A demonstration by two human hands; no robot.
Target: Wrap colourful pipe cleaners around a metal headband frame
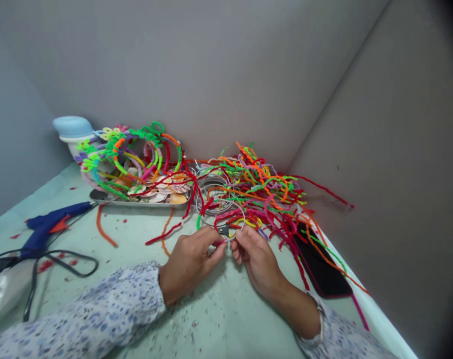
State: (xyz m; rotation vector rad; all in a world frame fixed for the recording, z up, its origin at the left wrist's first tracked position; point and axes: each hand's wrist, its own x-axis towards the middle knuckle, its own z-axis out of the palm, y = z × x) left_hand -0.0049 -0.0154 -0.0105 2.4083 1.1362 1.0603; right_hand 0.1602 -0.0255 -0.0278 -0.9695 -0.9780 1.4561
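Grey walls [211, 75] enclose a pale desk [226, 319], where left hand [196, 254] and right hand [256, 254] pinch the near edge of a wire ring [244, 218]; this grip suits something probably light and springy.

I am facing a pale green surface [132, 224]. From its middle, a metal tray [136, 204] is resting between ten and eleven o'clock, a blue glue gun [43, 232] is lying at nine with red scraps [45, 266] lying near it, a heap of fuzzy colourful stems [263, 184] is spreading between one and two, and a dark phone [323, 276] is lying at three.
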